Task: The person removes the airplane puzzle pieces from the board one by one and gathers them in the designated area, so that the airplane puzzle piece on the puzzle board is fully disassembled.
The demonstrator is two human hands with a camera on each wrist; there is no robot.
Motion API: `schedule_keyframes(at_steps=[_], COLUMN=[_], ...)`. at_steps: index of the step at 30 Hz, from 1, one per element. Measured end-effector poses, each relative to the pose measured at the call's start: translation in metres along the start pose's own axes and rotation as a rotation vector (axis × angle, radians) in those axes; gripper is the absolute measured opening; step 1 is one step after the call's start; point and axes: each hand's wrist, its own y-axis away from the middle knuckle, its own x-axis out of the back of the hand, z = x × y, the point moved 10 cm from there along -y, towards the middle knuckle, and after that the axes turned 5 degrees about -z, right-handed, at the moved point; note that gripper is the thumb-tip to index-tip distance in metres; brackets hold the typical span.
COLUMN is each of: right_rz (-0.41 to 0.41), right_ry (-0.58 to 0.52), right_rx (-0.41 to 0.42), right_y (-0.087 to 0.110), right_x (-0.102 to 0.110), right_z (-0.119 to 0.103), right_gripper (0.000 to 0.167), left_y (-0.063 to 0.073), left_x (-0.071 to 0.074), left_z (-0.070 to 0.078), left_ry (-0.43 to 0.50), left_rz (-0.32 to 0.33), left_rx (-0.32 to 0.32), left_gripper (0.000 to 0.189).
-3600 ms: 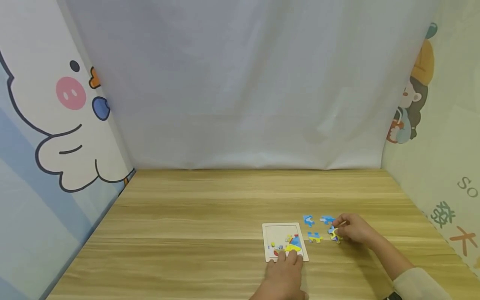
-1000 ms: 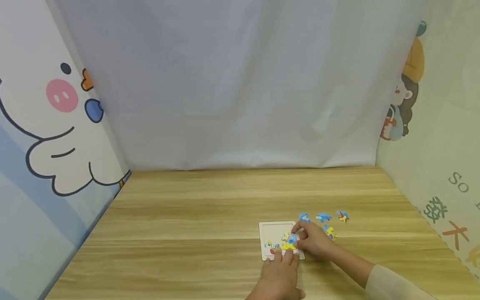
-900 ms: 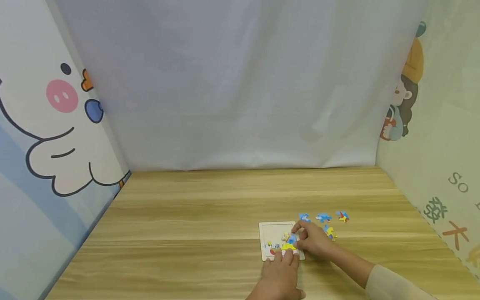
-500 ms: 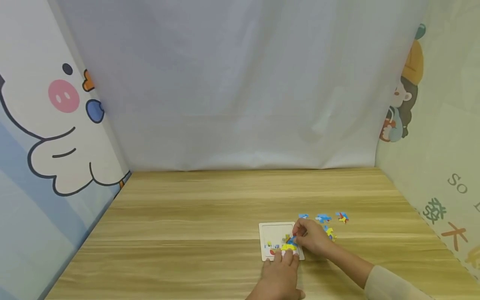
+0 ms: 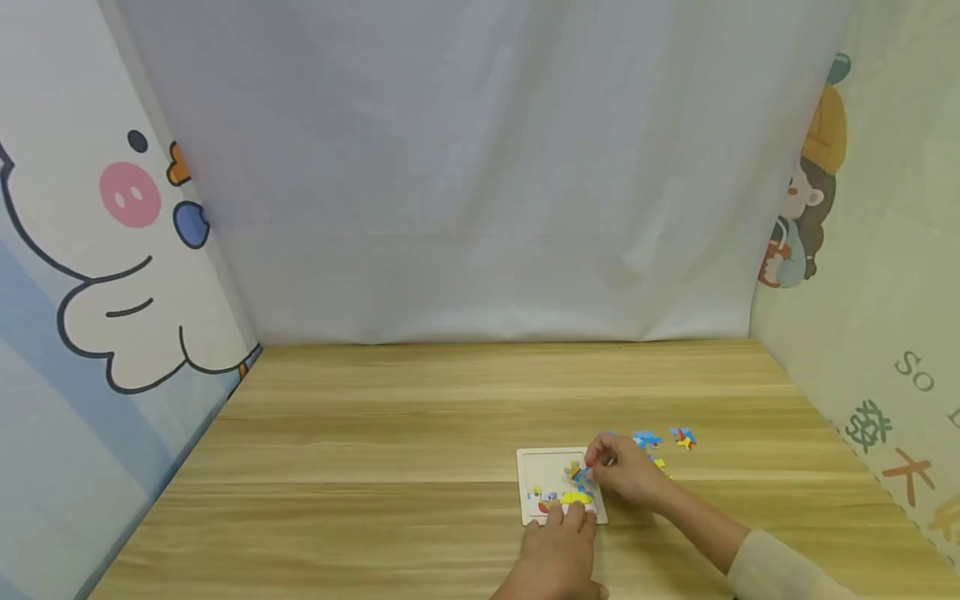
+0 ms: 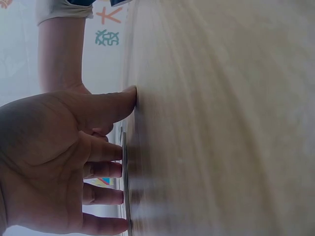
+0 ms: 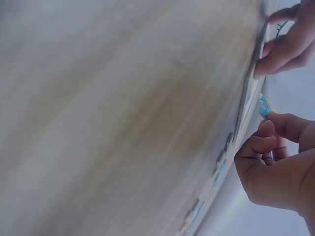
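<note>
A square light jigsaw board (image 5: pixel 542 467) lies on the table, with colourful pieces (image 5: pixel 576 498) along its near part. My left hand (image 5: pixel 557 554) rests straight fingertips on its near edge; in the left wrist view those fingers (image 6: pixel 103 196) meet the board's thin rim. Over the board's right side, my right hand (image 5: pixel 628 477) pinches a blue and yellow jigsaw piece (image 5: pixel 581 474) between thumb and index finger. That piece is tilted, and the right wrist view has it standing up from the fingertips, close over the board.
Loose jigsaw pieces lie right of the board: a blue one (image 5: pixel 647 438), a blue, red and yellow one (image 5: pixel 683 438), and others partly hidden behind the right hand. A pale curtain (image 5: pixel 480 208) hangs at the table's (image 5: pixel 337 433) back, with printed cloths at both sides.
The right hand went from the loose pieces to the board. Within the last second it has raised and tilted the piece that lay flat there. The left hand has stayed on the board's edge.
</note>
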Motion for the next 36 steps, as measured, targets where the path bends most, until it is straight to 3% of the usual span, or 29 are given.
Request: schedule_keyframes(at_steps=[12, 18, 27, 36], right_rz=[0.016, 0.032, 0.085, 0.137], right_ry=[-0.035, -0.025, -0.088, -0.142], right_rx=[-0.049, -0.043, -0.094, -0.159], right_y=[0.009, 0.019, 0.037, 0.057], right_x=[0.008, 0.017, 0.041, 0.064], right_z=[0.006, 0.002, 0.010, 0.024], right_gripper=[0.013, 0.015, 0.019, 0.022], left_y=[0.002, 0.005, 0.014, 0.024], left_x=[0.001, 0.001, 0.006, 0.009], left_z=[0.002, 0.001, 0.001, -0.009], left_ry=[0.016, 0.073, 0.092, 0.076], left_rz=[0.026, 0.037, 0.076, 0.105], left_rx=[-0.006, -0.026, -0.067, -0.052], left_gripper=[0.081, 0.079, 0.075, 0.078])
